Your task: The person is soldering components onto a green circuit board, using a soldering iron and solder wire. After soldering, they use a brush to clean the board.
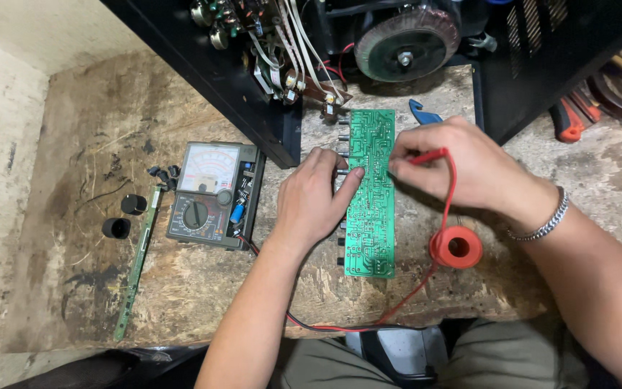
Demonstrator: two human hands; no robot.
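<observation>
The right hand (462, 162) comes in from the right side, with the wrist bent and the fingers curled tight around a red probe (428, 155). The tip of the probe points at the green circuit board (370, 191). A silver bracelet (541, 223) sits on that wrist. The left hand (311, 202) lies flat and mostly open, palm down. It holds nothing, but its pointer finger presses on the left edge of the board. The board lies long-ways on the worn wooden table (73, 144), between the two hands. A red wire runs down from the probe, past a red spool (456, 247). A meter with a dial (210, 193) sits left of the left hand. Two black knobs (125, 215) lie farther left.
</observation>
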